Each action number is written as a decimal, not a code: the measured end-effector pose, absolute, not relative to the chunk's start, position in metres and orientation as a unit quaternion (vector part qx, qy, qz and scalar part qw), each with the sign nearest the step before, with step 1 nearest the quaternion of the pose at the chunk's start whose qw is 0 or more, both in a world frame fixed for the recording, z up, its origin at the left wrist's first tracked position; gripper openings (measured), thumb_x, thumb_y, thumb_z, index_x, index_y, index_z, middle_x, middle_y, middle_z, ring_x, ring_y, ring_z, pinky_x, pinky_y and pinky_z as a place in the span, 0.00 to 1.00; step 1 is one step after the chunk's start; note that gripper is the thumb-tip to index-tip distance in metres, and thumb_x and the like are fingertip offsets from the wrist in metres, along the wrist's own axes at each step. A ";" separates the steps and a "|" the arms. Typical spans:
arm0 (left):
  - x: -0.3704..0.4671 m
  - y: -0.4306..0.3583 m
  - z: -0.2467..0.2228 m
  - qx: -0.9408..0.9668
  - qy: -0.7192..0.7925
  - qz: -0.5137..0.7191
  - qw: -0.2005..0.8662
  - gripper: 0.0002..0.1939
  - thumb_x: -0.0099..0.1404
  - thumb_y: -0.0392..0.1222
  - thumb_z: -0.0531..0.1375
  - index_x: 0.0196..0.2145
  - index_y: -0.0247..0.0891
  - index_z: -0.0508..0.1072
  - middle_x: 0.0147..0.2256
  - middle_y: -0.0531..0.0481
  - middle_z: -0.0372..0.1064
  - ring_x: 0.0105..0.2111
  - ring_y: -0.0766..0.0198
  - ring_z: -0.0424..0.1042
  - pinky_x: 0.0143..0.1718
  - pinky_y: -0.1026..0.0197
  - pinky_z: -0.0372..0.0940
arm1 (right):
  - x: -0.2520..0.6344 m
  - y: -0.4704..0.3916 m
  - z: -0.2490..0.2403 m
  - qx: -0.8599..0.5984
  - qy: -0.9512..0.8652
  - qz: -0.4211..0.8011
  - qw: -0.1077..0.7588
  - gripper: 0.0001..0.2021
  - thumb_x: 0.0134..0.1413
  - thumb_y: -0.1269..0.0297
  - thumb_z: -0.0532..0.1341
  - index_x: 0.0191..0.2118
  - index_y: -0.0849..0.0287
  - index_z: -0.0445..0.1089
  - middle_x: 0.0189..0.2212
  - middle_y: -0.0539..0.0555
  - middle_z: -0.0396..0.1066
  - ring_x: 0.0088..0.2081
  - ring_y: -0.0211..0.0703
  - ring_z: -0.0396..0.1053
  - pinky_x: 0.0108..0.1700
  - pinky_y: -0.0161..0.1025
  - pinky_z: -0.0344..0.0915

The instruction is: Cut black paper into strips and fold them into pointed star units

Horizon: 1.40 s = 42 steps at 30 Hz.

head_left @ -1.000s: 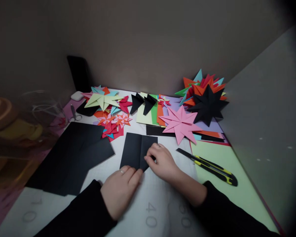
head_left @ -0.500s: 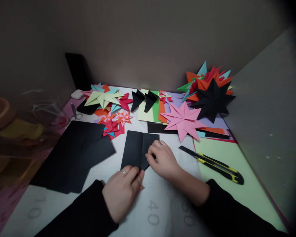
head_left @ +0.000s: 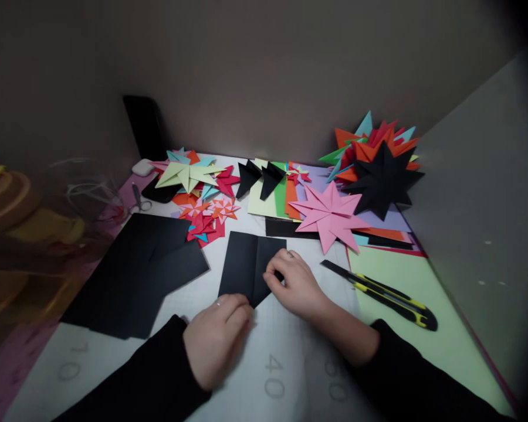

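A black paper (head_left: 240,264) with a crease down its middle lies in front of me, its lower right corner folded in. My left hand (head_left: 220,337) is at its lower left edge, fingers curled together and slightly blurred, closed on the paper's bottom edge. On the right part of the same paper rests my right hand (head_left: 295,284), thumb and fingers pinched at the paper's right edge. The fingertips of both hands partly hide the paper's edges.
Black sheets (head_left: 127,275) lie at left. Paper stars, a pink one (head_left: 330,214) and a black one (head_left: 385,179) among them, line the back. A yellow-black cutter (head_left: 387,298) lies at right, scissors (head_left: 139,200) and a dark phone (head_left: 144,126) at back left.
My left hand's fingers have drawn in, and the paper's lower corner shows more. My right hand keeps nearly the same place on the paper. The whole view has shifted slightly.
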State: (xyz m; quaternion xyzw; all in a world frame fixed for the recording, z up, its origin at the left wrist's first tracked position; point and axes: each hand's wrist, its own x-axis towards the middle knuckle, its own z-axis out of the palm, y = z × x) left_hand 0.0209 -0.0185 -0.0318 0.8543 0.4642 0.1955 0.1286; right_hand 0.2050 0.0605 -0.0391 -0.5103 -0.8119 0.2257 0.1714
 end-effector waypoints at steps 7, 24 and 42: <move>0.016 -0.013 -0.034 0.873 0.449 0.178 0.064 0.14 0.64 0.29 0.50 0.42 0.34 0.72 0.39 0.41 0.68 0.40 0.55 0.66 0.35 0.53 0.69 | 0.215 0.064 -0.037 -0.462 -0.817 0.292 0.186 0.05 0.50 0.73 0.57 0.26 0.57 0.66 0.29 0.50 0.62 0.35 0.41 0.60 0.39 0.39 0.56; 0.020 -0.011 -0.041 0.877 0.447 0.157 0.084 0.17 0.65 0.35 0.53 0.51 0.34 0.66 0.37 0.42 0.66 0.34 0.58 0.65 0.32 0.55 0.68 | 0.203 0.059 -0.037 -0.500 -0.839 0.170 0.132 0.09 0.55 0.68 0.54 0.25 0.58 0.65 0.30 0.53 0.61 0.35 0.43 0.58 0.38 0.39 0.54; 0.026 -0.009 -0.038 0.857 0.480 0.122 0.140 0.23 0.61 0.36 0.57 0.54 0.32 0.63 0.36 0.43 0.64 0.35 0.56 0.63 0.35 0.52 0.66 | 0.199 0.058 -0.034 -0.501 -0.850 0.130 0.096 0.08 0.55 0.66 0.54 0.27 0.57 0.65 0.30 0.54 0.61 0.35 0.45 0.57 0.37 0.40 0.52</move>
